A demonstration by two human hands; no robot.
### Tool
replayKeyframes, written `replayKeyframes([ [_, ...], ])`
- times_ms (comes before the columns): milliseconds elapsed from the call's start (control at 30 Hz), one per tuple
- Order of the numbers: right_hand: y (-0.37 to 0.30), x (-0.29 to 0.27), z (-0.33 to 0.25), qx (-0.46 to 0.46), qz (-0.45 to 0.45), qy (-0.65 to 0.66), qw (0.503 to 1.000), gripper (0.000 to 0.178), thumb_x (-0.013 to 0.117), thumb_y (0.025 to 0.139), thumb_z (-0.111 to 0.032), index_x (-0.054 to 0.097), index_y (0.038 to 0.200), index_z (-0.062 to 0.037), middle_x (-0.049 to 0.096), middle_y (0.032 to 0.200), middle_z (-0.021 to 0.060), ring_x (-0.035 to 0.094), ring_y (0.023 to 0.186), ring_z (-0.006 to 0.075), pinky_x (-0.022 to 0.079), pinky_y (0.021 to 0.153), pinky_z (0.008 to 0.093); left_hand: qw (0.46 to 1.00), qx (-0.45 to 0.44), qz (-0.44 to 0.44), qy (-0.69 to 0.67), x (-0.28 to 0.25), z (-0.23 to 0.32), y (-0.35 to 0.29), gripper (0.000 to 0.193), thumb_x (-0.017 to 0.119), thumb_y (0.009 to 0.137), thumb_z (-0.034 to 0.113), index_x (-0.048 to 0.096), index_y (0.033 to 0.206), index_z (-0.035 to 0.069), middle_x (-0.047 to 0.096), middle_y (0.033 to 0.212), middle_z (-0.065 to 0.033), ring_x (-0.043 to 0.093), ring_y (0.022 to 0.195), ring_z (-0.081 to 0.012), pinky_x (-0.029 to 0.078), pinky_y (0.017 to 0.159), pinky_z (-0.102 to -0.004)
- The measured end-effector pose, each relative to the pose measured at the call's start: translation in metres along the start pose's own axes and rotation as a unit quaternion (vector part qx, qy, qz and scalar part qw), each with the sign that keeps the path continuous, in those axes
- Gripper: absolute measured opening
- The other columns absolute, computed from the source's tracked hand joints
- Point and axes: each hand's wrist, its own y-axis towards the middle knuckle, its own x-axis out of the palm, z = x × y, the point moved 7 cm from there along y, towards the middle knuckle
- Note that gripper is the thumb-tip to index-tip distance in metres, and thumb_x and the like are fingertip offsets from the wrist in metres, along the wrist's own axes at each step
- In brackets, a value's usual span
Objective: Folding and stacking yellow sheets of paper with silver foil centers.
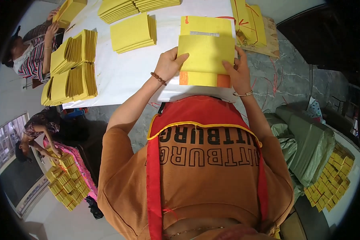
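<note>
At the near edge of the white-covered table, I hold a folded piece of yellow paper (206, 52) in both hands. My left hand (170, 64) is closed on its left edge, thumb on top. The right edge is gripped by my right hand (239, 72), its thumb also resting on the face. Two orange patches (224, 80) mark the near corners. Just beyond lies more yellow paper (206, 24) with a grey strip across it; whether it is one piece with what I hold, I cannot tell. Fingers under the paper are hidden.
Stacks of folded yellow paper stand on the white table (104, 80), including a small stack (134, 34) and larger ones at left (74, 64). Red-tied yellow bundles (252, 24) sit at far right. Two people work at left, one beside a yellow pile (70, 184). Green sheeting (304, 144) lies right.
</note>
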Motion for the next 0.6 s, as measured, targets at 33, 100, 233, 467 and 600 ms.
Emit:
replayKeyframes([
  [33, 0.0, 0.003, -0.001, -0.001, 0.0, 0.0, 1.0, 0.033, 0.061, 0.083, -0.014, 0.054, 0.113, -0.0025, 0.062, 0.074, 0.0057, 0.054, 0.064, 0.0082, 0.043, 0.058, 0.0246, 1.0, -0.025, -0.005, -0.004, 0.001, -0.005, 0.002, 0.027, 0.057, 0.086, 0.023, 0.062, 0.095, -0.002, 0.06, 0.063, -0.0097, 0.054, 0.056, -0.0115, 0.044, 0.055, -0.027],
  [100, -0.001, 0.002, -0.002, 0.001, 0.015, 0.003, 1.0, 0.041, 0.062, 0.081, -0.011, 0.05, 0.119, -0.0034, 0.062, 0.075, 0.0056, 0.052, 0.063, 0.0084, 0.042, 0.058, 0.0239, 0.999, -0.017, 0.001, -0.038, 0.003, -0.008, 0.005, 0.027, 0.057, 0.085, 0.022, 0.062, 0.094, -0.002, 0.061, 0.064, -0.01, 0.054, 0.057, -0.0116, 0.044, 0.055, -0.0274],
  [233, 0.006, -0.002, 0.013, 0.032, -0.009, -0.116, 0.993, 0.045, 0.062, 0.08, -0.008, 0.049, 0.123, -0.0041, 0.063, 0.08, 0.0061, 0.052, 0.065, 0.0083, 0.043, 0.061, 0.0234, 0.999, -0.014, 0.016, -0.027, 0.002, 0.001, 0.008, 0.029, 0.059, 0.084, 0.025, 0.062, 0.094, -0.002, 0.062, 0.067, -0.0115, 0.057, 0.058, -0.0156, 0.044, 0.055, -0.0295],
  [467, 0.011, 0.003, 0.012, 0.008, 0.028, -0.068, 0.997, 0.046, 0.062, 0.079, -0.014, 0.049, 0.121, -0.0029, 0.059, 0.072, 0.0073, 0.051, 0.06, 0.0119, 0.041, 0.056, 0.0279, 0.996, -0.018, 0.035, 0.077, -0.001, -0.004, 0.009, 0.034, 0.059, 0.083, 0.033, 0.058, 0.085, -0.001, 0.061, 0.065, -0.0142, 0.058, 0.057, -0.0253, 0.043, 0.053, -0.0345],
  [600, 0.009, 0.001, 0.015, 0.035, 0.051, -0.07, 0.996, 0.035, 0.062, 0.08, -0.018, 0.054, 0.112, -0.007, 0.057, 0.066, 0.0066, 0.051, 0.057, 0.0153, 0.041, 0.055, 0.0313, 0.996, -0.004, 0.06, 0.07, -0.001, -0.007, 0.009, 0.033, 0.057, 0.084, 0.032, 0.051, 0.081, 0.0, 0.057, 0.059, -0.0144, 0.057, 0.054, -0.0281, 0.042, 0.051, -0.0379],
])
